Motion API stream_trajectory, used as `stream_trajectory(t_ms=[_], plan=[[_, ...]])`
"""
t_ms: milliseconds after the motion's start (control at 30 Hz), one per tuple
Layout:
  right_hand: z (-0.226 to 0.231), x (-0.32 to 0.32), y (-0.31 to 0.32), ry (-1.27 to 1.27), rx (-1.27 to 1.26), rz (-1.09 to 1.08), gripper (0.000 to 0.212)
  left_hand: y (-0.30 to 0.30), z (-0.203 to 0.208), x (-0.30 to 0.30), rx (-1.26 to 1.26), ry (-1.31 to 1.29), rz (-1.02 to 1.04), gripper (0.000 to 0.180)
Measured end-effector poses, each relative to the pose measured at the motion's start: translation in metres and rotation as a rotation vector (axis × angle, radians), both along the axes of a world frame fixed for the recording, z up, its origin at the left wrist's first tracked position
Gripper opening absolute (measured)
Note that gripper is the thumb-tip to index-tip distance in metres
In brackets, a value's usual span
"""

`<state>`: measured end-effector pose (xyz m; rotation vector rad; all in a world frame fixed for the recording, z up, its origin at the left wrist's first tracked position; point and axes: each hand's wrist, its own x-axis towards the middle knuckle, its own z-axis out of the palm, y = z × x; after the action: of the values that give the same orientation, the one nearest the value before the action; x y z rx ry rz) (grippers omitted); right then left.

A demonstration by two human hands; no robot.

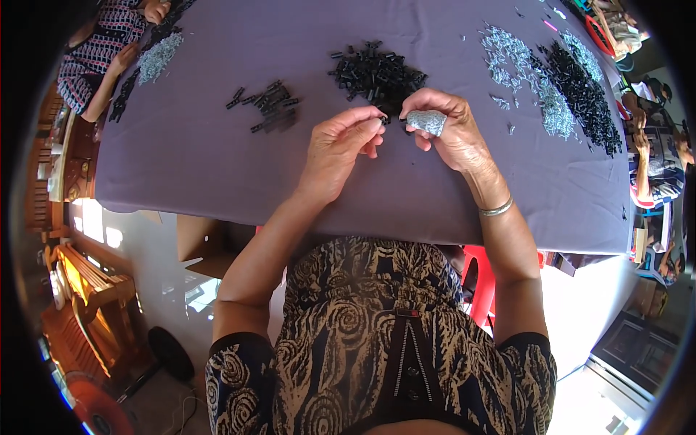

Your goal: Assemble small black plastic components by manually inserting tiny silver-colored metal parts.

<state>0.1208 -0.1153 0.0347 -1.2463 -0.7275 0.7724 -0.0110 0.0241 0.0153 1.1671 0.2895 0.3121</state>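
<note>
My left hand (335, 148) is closed in a pinch, with a small black piece (383, 120) between thumb and fingertips. Facing it across a narrow gap, my right hand (460, 130) is closed too. A silvery grey wrap (426, 122) covers its thumb, and a dark bit shows at its fingertips, too small to make out fully. Just beyond both hands lies a heap of short black tubular pieces (377, 72). To the left of the heap, a looser group of similar black pieces (272, 103) is spread out, partly blurred.
On the grey tablecloth (217, 167), small silvery pieces (507, 54) and a long black pile (583, 101) lie at the right. Another silvery pile (159, 58) is at the far left, beside a person's arm (109, 90). More people sit along the right edge. A red stool (478, 283) stands below the table.
</note>
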Motion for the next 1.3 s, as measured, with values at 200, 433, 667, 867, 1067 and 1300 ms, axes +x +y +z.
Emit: stream_trajectory(t_ms=[200,433,667,867,1067,1300], plan=[[-0.001,-0.002,0.001,0.02,0.028,0.061,0.008,-0.006,0.004,-0.001,0.023,0.024,-0.023,0.022],[-0.001,0.001,-0.002,0.066,0.031,0.137,0.007,-0.009,0.008,-0.003,0.052,0.046,-0.061,0.023],[-0.001,0.002,-0.003,-0.012,-0.003,0.137,0.007,-0.01,0.008,-0.002,0.047,0.04,-0.091,0.023],[0.002,-0.003,-0.001,-0.25,-0.001,0.098,0.006,-0.01,0.005,-0.003,0.004,0.023,-0.05,0.023],[0.007,-0.003,-0.004,-0.463,-0.018,0.101,0.007,-0.012,0.006,-0.005,0.012,0.053,-0.049,0.021],[0.017,-0.007,-0.004,-0.8,-0.073,0.07,0.008,-0.017,-0.001,-0.003,-0.076,0.019,-0.049,0.018]])
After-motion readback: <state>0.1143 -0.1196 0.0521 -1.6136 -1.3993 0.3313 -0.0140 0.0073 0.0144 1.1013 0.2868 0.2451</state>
